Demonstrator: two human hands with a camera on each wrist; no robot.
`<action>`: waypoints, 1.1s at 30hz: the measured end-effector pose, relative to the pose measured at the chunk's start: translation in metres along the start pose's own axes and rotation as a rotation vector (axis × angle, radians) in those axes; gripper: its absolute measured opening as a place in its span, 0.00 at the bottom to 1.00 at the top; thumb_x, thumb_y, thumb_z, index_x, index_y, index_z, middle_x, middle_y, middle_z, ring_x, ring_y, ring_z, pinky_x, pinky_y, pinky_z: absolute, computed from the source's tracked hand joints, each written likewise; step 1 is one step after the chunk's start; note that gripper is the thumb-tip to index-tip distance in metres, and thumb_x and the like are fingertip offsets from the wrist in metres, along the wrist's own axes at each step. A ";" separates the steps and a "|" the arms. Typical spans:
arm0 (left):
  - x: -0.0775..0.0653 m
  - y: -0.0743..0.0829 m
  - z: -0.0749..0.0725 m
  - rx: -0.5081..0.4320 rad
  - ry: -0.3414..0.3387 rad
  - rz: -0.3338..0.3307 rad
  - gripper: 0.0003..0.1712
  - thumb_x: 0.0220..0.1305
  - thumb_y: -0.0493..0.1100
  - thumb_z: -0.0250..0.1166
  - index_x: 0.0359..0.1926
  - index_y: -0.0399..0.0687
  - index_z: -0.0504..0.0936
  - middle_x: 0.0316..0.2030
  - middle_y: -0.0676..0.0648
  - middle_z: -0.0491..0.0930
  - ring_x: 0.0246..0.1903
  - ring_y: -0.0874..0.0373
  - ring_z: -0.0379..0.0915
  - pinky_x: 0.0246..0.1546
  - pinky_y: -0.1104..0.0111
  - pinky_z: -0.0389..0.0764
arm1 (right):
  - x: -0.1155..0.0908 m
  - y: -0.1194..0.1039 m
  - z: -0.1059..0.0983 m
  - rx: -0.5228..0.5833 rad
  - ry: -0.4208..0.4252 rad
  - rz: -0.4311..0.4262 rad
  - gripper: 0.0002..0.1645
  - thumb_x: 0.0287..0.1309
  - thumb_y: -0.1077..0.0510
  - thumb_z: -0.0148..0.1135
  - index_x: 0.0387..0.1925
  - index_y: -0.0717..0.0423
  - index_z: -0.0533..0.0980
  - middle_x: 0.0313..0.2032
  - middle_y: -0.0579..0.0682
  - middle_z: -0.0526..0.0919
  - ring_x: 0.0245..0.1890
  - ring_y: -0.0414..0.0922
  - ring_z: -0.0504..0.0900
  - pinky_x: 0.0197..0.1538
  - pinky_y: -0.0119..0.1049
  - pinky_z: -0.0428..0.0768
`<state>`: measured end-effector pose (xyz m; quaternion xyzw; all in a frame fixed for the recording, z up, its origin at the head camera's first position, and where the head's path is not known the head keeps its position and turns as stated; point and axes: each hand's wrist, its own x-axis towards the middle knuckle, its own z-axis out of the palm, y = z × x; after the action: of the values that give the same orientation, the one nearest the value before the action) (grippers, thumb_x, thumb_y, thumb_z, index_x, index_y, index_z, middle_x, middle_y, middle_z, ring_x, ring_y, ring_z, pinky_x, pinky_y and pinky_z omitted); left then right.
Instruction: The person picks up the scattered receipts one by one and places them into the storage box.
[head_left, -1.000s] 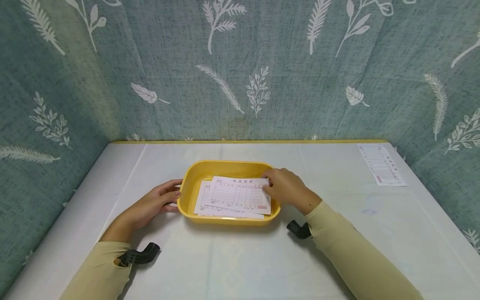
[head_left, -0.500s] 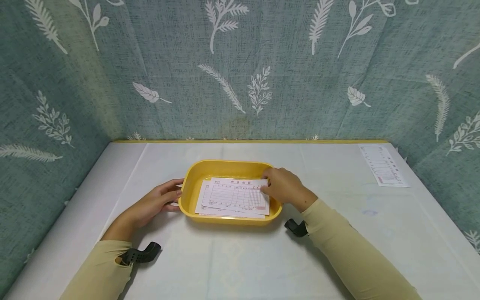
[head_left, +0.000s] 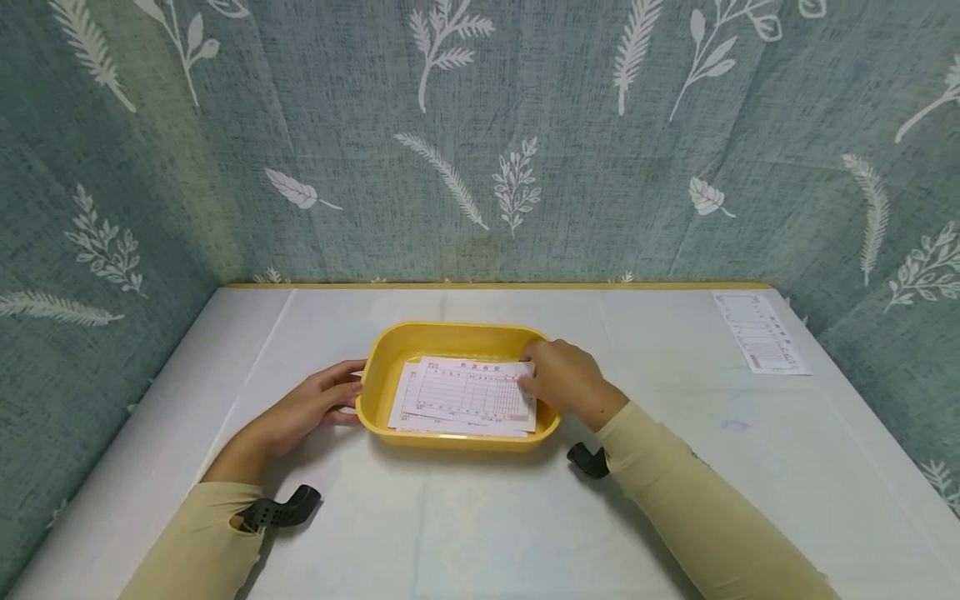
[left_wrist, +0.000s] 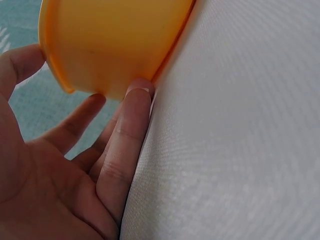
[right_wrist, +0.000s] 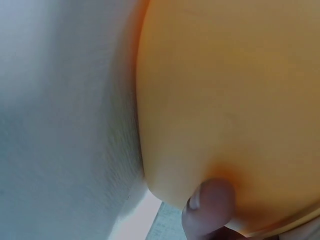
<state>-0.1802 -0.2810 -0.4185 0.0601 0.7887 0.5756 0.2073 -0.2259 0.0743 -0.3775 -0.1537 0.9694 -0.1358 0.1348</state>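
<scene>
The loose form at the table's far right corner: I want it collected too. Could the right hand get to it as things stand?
Probably yes: bare table lies between the right hand and the loose form.

Right hand fingertips hidden, seemingly on the forms; print illegible.

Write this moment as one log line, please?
left hand: rests against yellow tray | right hand: fingers on top slip in tray | spare slip: far right of table
</scene>
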 end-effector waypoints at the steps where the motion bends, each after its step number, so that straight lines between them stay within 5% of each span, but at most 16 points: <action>1: 0.000 -0.001 0.000 -0.002 0.002 -0.005 0.34 0.77 0.49 0.52 0.76 0.39 0.56 0.66 0.28 0.66 0.47 0.64 0.79 0.47 0.72 0.85 | 0.000 0.000 0.001 -0.004 0.002 0.002 0.26 0.62 0.49 0.67 0.59 0.55 0.78 0.40 0.49 0.86 0.30 0.43 0.78 0.33 0.34 0.77; 5: 0.001 0.000 0.001 -0.007 0.007 -0.010 0.35 0.76 0.49 0.53 0.76 0.40 0.55 0.66 0.29 0.66 0.47 0.64 0.79 0.47 0.71 0.85 | -0.002 -0.001 0.001 -0.002 0.022 0.003 0.26 0.63 0.49 0.67 0.59 0.54 0.78 0.43 0.50 0.86 0.29 0.43 0.77 0.31 0.34 0.75; 12: -0.001 0.000 0.001 -0.008 -0.001 -0.009 0.35 0.77 0.48 0.52 0.76 0.38 0.54 0.66 0.28 0.66 0.46 0.63 0.79 0.46 0.71 0.85 | -0.004 0.001 0.002 0.059 0.014 -0.025 0.24 0.63 0.49 0.67 0.58 0.53 0.78 0.28 0.45 0.81 0.23 0.42 0.76 0.24 0.32 0.72; 22: -0.003 -0.001 0.000 -0.005 -0.002 -0.006 0.35 0.77 0.48 0.52 0.76 0.39 0.54 0.66 0.28 0.65 0.47 0.63 0.79 0.47 0.71 0.85 | -0.005 0.000 0.003 0.142 0.006 -0.014 0.22 0.64 0.52 0.65 0.58 0.52 0.77 0.24 0.45 0.81 0.19 0.42 0.76 0.21 0.31 0.71; 33: -0.002 0.001 0.000 -0.016 -0.012 0.011 0.35 0.77 0.47 0.53 0.76 0.37 0.54 0.65 0.27 0.65 0.45 0.65 0.80 0.46 0.72 0.85 | -0.011 0.006 -0.001 0.101 0.149 -0.096 0.20 0.66 0.50 0.64 0.56 0.52 0.79 0.36 0.47 0.87 0.25 0.40 0.79 0.27 0.31 0.75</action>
<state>-0.1785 -0.2819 -0.4172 0.0664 0.7825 0.5827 0.2094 -0.2182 0.0840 -0.3760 -0.1826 0.9601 -0.2020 0.0633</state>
